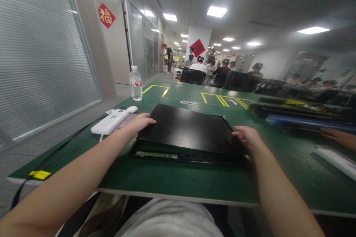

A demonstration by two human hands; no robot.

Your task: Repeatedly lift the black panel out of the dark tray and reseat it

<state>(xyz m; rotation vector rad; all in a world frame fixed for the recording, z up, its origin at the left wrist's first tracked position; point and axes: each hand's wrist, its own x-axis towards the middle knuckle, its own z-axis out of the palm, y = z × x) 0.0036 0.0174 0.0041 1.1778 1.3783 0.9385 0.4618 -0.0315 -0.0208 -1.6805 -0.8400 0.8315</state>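
Note:
A thin, glossy black display panel (186,126) is held at a tilt in front of me over the green table. My left hand (141,123) grips its left edge, thumb on top. At the opposite side my right hand (248,136) pinches the right edge, fingers closed. Under the panel's near edge lies a black frame (200,158) with a narrow green circuit board (157,154). The panel hides most of that frame, so I cannot tell whether the two touch.
A water bottle (136,83) and a white device (111,121) with a cable stand at the left. Stacked dark panels (303,113) lie to the right. Another person's hand (340,137) is near a white object (338,161). Yellow tape (219,98) marks the green table (178,185).

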